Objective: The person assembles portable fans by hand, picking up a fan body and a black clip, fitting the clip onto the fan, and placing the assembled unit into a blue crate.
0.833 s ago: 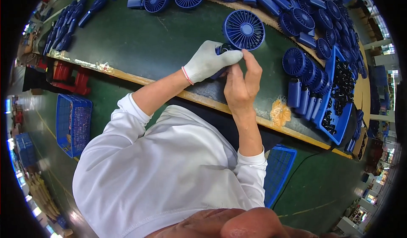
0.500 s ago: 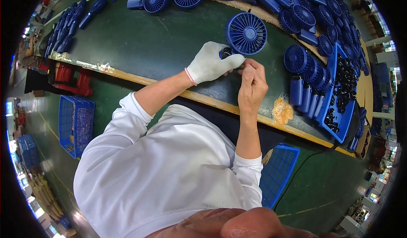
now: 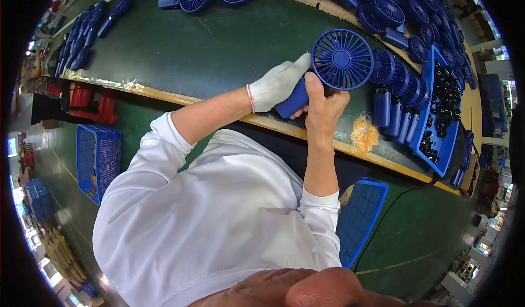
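Above the table's near edge I hold a blue handheld fan [image 3: 342, 59], its round grille up and to the right, its handle slanting down to the left. My left hand [image 3: 278, 86], in a white glove, is closed around the handle's left side with the thumb stretched up toward the grille. My bare right hand [image 3: 326, 105] is closed on the fan's neck, thumb laid on top. Its fingertips pass under and are mostly hidden. Just right of the held fan, a row of blue fans [image 3: 395, 82] stands on the table.
A blue tray [image 3: 449, 143] of small black parts sits at the right. Many blue fans [image 3: 388, 11] are heaped on cardboard at the back right. More fans [image 3: 90, 30] lie far left. A crumpled orange-yellow piece [image 3: 363, 134] rests by the table edge [image 3: 208, 105]. Blue crates [image 3: 98, 156] stand below.
The fan has moved right and toward me, and its handle now shows. My right hand has gone from a fingertip pinch below the grille to gripping the neck.
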Demonstrator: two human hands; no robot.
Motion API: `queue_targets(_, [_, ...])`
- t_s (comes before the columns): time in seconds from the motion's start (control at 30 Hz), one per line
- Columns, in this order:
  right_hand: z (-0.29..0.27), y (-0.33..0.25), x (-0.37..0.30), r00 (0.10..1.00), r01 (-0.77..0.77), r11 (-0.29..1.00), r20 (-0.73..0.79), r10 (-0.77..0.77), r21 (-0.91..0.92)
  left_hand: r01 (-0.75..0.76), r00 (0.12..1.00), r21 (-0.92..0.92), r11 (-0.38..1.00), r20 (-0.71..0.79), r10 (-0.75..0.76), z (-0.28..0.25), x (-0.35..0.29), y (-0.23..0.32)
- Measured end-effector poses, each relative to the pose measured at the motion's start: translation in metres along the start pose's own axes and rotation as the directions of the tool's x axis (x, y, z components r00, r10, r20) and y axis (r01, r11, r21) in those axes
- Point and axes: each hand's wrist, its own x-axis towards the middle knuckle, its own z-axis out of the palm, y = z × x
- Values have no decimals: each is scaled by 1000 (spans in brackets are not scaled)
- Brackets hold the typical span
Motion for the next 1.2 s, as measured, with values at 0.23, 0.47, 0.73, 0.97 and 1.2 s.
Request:
queue_targets(0.23, [-33,5,10,950,249,942,133,-283,226,167,903,-290,942,429,-29,5,-3,-10])
queue_targets(0.47, [-46,16,26,883,92,902,384,-269,421,-504,548,848,165,166,820,20,-2,2])
queue_targets(0.73, [-69,-7,15,960,114,993,252,-119,31,-180,973,365,913,203,111,19,-13,10])
queue_targets(0.97, [-75,-22,41,861,388,43,346,-373,-921,-126,724,969,212,-56,688,-72,-33,26])
queue_targets(1.2, [-91,-21,66,832,211,-249,307,-462,-945,527,594,735,-428,42,803,-327,-16,67])
